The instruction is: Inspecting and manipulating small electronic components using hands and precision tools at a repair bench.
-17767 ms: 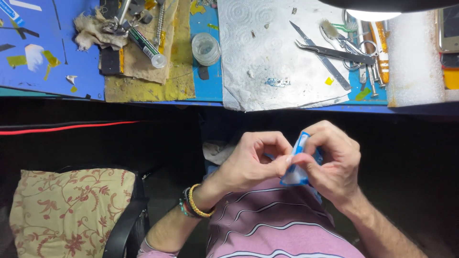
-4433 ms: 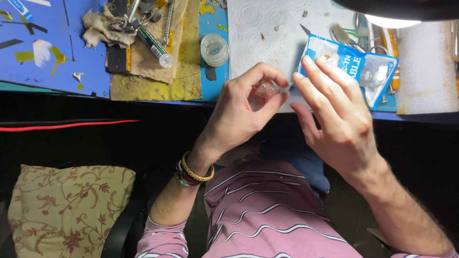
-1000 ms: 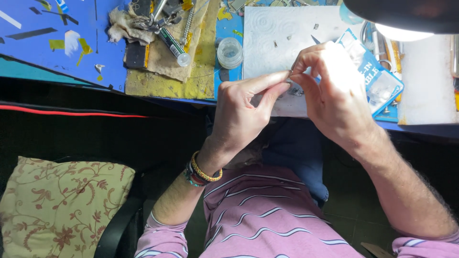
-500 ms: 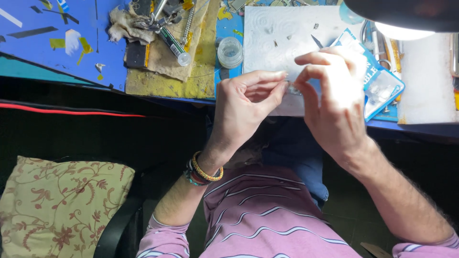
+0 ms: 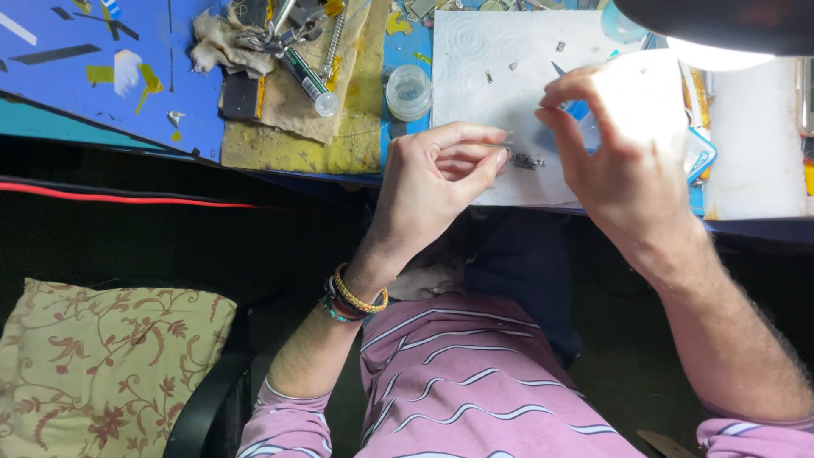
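My left hand [image 5: 441, 174] is raised over the desk's front edge. Its thumb and fingers pinch a thin sliver that ends in a small dark metal part [image 5: 527, 160]. My right hand [image 5: 632, 148] hovers just to the right of that part. Its thumb and forefinger are curled and apart, with nothing seen between them. Under the right hand a blue-edged blister package [image 5: 700, 158] lies on the desk, mostly hidden by the hand. Both hands are over a white embossed paper towel [image 5: 475, 59] with tiny metal bits scattered on it.
A small clear jar [image 5: 409, 92] stands left of the towel. A stained yellow cloth [image 5: 297, 127] carries a tube [image 5: 309, 80] and tools. A blue mat [image 5: 76, 76] covers the left desk. A bright lamp [image 5: 721, 34] hangs top right; a floral cushion [image 5: 110, 365] sits bottom left.
My right hand's thumb and forefinger have drawn back from the left hand's fingertips, and the small dark part now shows between the two hands. The left hand has barely moved.
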